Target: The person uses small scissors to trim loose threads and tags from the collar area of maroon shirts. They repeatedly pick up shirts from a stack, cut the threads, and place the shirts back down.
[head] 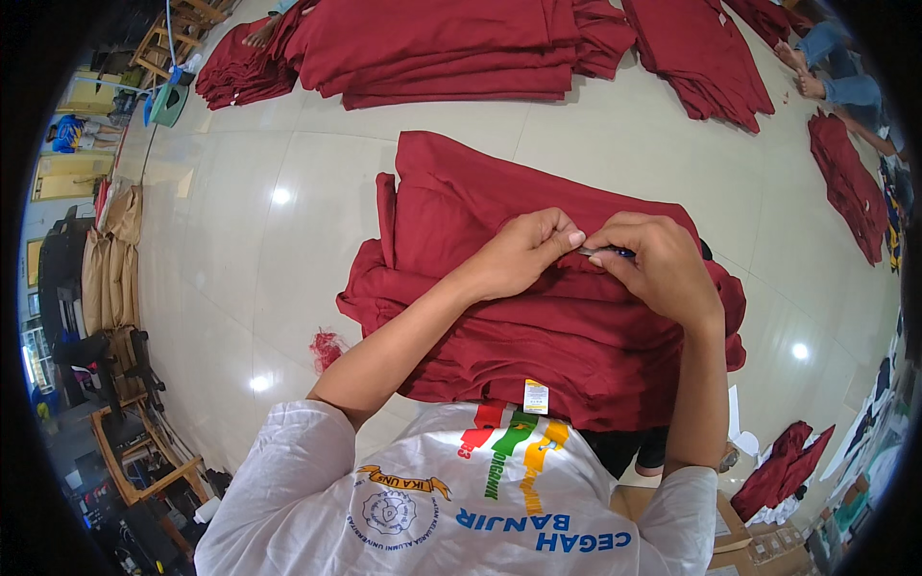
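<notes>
A dark red fabric garment point(533, 180) is spread over a thick pile of the same red cloth point(490, 360) in front of me. My left hand point(529, 248) has its thumb and forefinger pinched together above the garment, with a fold of cloth by its curled fingers. Any thread in that pinch is too fine to make out. Close beside it, my right hand point(652, 263) grips a small cutting tool point(616, 251) with a metal tip and blue part, probably thread snips. Its tip points at my left fingertips. A white and yellow label point(536, 397) sticks out at the pile's near edge.
Loose red thread point(326, 351) lies on the tiled floor point(238, 252) to the left. Stacked red garments point(461, 50) stand ahead, with another stack point(699, 65) beside them. People sit at the right and far left. Cardboard boxes point(731, 529) are near my right side.
</notes>
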The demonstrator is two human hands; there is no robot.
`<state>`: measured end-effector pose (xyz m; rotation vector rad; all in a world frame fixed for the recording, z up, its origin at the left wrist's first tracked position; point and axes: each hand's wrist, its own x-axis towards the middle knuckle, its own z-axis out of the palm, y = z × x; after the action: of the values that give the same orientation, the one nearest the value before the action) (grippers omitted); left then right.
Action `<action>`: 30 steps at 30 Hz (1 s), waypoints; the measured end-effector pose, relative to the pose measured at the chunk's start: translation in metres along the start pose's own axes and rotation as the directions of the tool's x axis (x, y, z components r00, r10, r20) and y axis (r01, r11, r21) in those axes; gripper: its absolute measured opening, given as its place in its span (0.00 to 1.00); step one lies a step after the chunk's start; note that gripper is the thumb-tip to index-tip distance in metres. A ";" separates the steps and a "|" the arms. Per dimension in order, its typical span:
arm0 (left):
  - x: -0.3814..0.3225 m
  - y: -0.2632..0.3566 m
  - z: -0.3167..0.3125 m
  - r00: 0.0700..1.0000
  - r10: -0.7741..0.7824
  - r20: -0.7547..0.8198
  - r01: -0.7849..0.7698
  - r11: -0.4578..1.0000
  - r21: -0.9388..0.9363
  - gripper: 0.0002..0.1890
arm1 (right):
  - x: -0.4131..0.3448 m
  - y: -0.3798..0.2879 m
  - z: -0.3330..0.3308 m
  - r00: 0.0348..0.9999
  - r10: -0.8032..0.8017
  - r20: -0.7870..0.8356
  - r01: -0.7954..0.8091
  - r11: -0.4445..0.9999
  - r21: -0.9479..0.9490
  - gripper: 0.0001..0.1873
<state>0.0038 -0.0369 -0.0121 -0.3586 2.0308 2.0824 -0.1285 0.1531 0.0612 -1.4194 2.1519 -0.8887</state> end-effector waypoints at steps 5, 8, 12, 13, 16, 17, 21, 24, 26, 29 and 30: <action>0.001 -0.004 0.000 1.000 0.005 0.015 -0.005 1.000 0.015 0.15 | 0.002 -0.002 -0.004 0.999 -0.009 0.033 0.010 1.000 -0.015 0.06; 0.002 -0.004 0.000 1.000 0.004 0.012 -0.005 1.000 0.025 0.15 | 0.002 -0.002 -0.004 0.999 -0.031 0.031 0.031 0.999 -0.015 0.06; 0.002 -0.006 0.000 1.000 0.023 0.014 -0.023 1.000 -0.014 0.14 | 0.002 0.000 -0.004 0.999 -0.023 0.030 0.023 1.000 0.002 0.07; 0.002 -0.006 -0.001 1.000 0.024 0.015 -0.023 1.000 -0.020 0.14 | 0.001 0.000 -0.004 0.999 -0.023 0.027 0.023 1.000 0.002 0.07; 0.002 -0.010 -0.001 0.999 0.035 0.007 -0.034 0.997 -0.063 0.14 | -0.001 0.000 -0.005 0.999 0.029 0.020 -0.030 0.998 0.052 0.08; 0.001 -0.011 -0.001 0.999 0.040 0.003 -0.040 0.996 -0.082 0.14 | -0.002 0.000 -0.006 0.998 0.055 0.019 -0.056 0.995 0.077 0.08; -0.007 0.002 -0.003 0.998 0.057 0.040 -0.056 0.998 -0.028 0.13 | -0.008 0.009 -0.006 0.996 0.087 -0.023 -0.083 0.989 0.123 0.09; -0.010 0.001 -0.005 0.989 0.130 0.074 -0.134 0.990 0.053 0.12 | -0.014 0.014 -0.004 0.993 0.106 -0.042 -0.099 0.985 0.140 0.10; -0.008 -0.004 -0.005 0.984 0.166 0.064 -0.171 0.982 0.085 0.11 | -0.017 0.016 -0.002 0.992 0.110 -0.060 -0.100 0.984 0.149 0.11; -0.006 -0.013 -0.004 0.980 0.197 0.023 -0.197 0.980 -0.007 0.09 | -0.020 0.014 0.000 0.989 0.135 -0.062 -0.123 0.978 0.170 0.12; -0.006 -0.011 -0.005 0.985 0.173 0.025 -0.173 0.985 0.007 0.09 | -0.021 0.013 0.000 0.989 0.140 -0.057 -0.128 0.976 0.174 0.12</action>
<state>0.0133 -0.0411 -0.0205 -0.1591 2.1256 2.1635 -0.1288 0.1762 0.0518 -1.1629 2.1356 -1.0550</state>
